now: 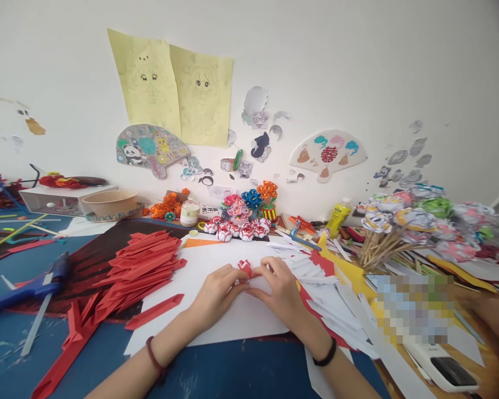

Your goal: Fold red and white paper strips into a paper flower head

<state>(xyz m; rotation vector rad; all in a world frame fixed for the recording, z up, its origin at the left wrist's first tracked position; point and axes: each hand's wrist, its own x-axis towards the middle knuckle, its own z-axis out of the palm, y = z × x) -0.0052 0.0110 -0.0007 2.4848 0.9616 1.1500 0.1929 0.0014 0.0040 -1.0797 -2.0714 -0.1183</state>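
My left hand (217, 292) and my right hand (276, 289) meet over a white sheet (216, 324), fingers pinched together on a small red-and-white folded paper piece (245, 267). The piece sticks up between both sets of fingertips. Left of my hands lies a heap of folded red paper strips (137, 271). To the right is a spread of folded white paper strips (316, 277). Behind the sheet stand several finished red-and-white paper flowers (237, 228).
A blue glue gun (29, 288) lies at the left on the blue table (8, 343). A wooden bowl (109, 201), a glue bottle (337, 218), paper flowers on sticks (403, 227) and a white remote (444, 370) sit around. A wall with drawings (178, 91) is behind.
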